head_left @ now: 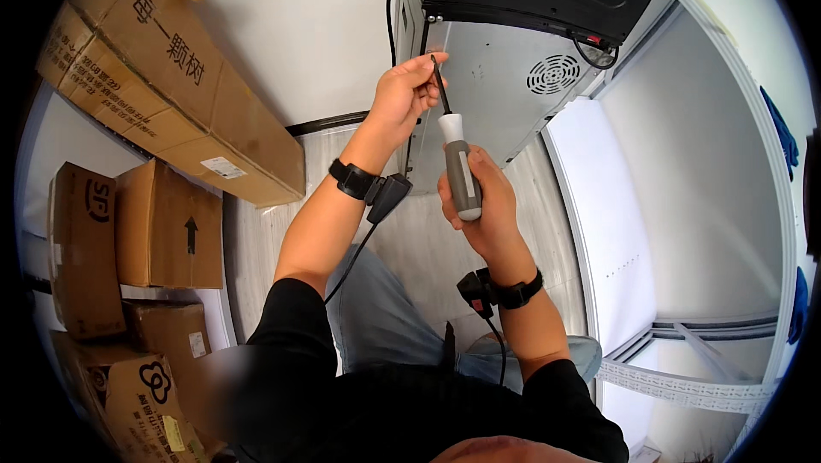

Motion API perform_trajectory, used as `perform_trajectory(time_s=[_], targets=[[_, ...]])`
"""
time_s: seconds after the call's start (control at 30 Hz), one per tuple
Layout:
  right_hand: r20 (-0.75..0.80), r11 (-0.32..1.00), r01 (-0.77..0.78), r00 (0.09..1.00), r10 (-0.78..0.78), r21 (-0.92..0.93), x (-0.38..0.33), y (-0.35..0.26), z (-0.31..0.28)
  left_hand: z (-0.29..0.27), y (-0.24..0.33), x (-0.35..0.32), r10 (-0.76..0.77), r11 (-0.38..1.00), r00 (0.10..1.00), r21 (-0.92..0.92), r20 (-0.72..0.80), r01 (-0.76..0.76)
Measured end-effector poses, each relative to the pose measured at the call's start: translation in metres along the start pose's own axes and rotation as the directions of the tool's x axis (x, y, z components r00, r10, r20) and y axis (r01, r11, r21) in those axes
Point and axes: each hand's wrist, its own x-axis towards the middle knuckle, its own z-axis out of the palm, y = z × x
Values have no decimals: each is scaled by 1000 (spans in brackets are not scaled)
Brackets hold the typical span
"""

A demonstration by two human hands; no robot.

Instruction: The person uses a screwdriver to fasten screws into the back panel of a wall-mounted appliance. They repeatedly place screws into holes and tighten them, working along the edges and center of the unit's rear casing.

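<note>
Keep your right hand (483, 206) wrapped firmly round the screwdriver (457, 164) handle while your left hand (402, 95) pinches its shaft, steadying the tip against the grey appliance (505, 78) back panel

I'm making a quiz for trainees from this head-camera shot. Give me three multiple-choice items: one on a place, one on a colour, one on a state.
1. Where is the screwdriver tip?
A. at the grey metal case
B. inside a cardboard box
C. on the floor

2. What colour is its handle?
A. red
B. grey and white
C. yellow

3. What does the left hand do?
A. hangs free
B. pinches the shaft near the tip
C. grips a cable

Answers: A, the tip meets the case's edge; B, the right hand wraps a grey and white grip; B, fingers close on the dark shaft.
</note>
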Motion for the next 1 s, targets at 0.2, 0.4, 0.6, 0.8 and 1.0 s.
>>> perform_trajectory(time_s=[0.2, 0.4, 0.6, 0.8, 1.0], targets=[[29, 997, -30, 999, 28, 75, 4, -1, -11, -9, -13, 7, -26, 998, 999, -54, 28, 27], [48, 993, -42, 998, 37, 109, 2, 3, -23, -6, -22, 3, -16, 1000, 1000, -10, -1, 16], [46, 991, -14, 999, 8, 132, 0, 5, -29, 0, -24, 2, 8, 999, 1000, 34, -22, -7], [80, 982, -29, 997, 14, 184, -4, 1, -33, 9, -25, 0, 14, 998, 1000, 63, -27, -12], [86, 969, -59, 996, 39, 240, -5, 0, -34, 12, -26, 1, -4, 999, 1000, 47, -17, 5]])
